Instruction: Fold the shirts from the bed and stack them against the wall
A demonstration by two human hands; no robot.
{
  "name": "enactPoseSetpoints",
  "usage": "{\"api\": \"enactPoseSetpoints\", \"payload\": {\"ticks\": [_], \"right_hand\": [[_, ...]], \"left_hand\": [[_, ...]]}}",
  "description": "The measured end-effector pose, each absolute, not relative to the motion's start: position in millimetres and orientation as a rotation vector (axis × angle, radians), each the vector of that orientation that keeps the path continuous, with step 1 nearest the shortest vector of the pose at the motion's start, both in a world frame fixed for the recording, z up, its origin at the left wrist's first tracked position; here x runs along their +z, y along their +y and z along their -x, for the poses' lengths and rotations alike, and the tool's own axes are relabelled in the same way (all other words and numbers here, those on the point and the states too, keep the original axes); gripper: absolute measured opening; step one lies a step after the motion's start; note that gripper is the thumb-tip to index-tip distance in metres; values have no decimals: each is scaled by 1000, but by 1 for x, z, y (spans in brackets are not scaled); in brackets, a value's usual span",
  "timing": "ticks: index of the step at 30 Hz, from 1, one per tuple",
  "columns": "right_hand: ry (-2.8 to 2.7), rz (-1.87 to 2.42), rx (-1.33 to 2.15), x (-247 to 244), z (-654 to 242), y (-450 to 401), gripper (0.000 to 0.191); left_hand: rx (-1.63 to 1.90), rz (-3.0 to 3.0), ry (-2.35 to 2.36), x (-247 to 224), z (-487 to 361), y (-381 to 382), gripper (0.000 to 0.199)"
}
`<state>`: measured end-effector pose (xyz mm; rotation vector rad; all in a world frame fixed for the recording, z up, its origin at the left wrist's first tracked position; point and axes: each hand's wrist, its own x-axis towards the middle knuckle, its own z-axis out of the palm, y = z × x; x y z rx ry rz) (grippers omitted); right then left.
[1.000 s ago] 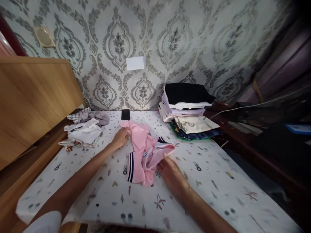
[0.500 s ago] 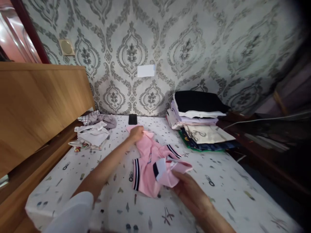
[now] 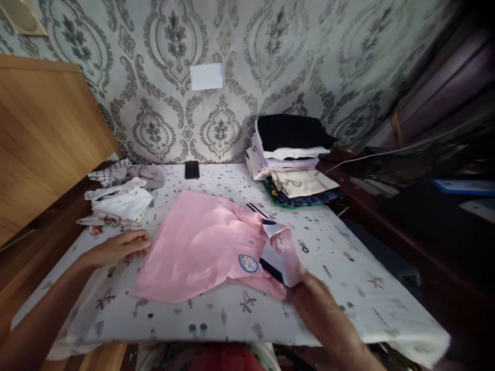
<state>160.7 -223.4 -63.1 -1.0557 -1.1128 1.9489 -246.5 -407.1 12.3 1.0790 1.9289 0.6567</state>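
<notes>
A pink polo shirt (image 3: 193,242) lies spread on the patterned white sheet, hem to the left and collar to the right. Its collar is pale with dark navy parts, and a round blue-edged badge (image 3: 248,263) shows on the chest. My right hand (image 3: 313,293) grips the collar at its near right side; the fingertips are partly hidden and blurred. Beside the hem rests my left hand (image 3: 126,246), its fingers loosely bent and no cloth visible in them. Whether those fingertips touch the hem is hard to see.
At the back right stands a stack of folded clothes (image 3: 296,134) with black on top, behind a lower folded pile (image 3: 303,184). Crumpled white clothes (image 3: 119,200) lie at left by a wooden panel (image 3: 46,134). A small black object (image 3: 192,169) sits near the wall.
The polo shirt has gone from bunched to spread out, its body drawn leftward. My left hand has moved left and nearer; my right hand stays at the collar. The view has shifted.
</notes>
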Motion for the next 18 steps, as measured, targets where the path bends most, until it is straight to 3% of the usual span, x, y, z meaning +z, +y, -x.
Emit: {"api": "enactPoseSetpoints", "payload": {"ticks": [5,8,12,18], "right_hand": [[-1634,1148,1406,-76,-154,-243,40],[-1687,1090,1407,-61,-153,-237,39],[-1356,1029,1556,-30,-154,-231,46],[-1113,1079,1539,13,-186,-226,34]], "left_hand": [[337,-1359,2326,-19,223,-394,35],[201,-1489,2368,-27,214,-400,28],[698,-1389,2394,-19,211,-408,35],[1589,-475,2006,36,202,-434,62]]}}
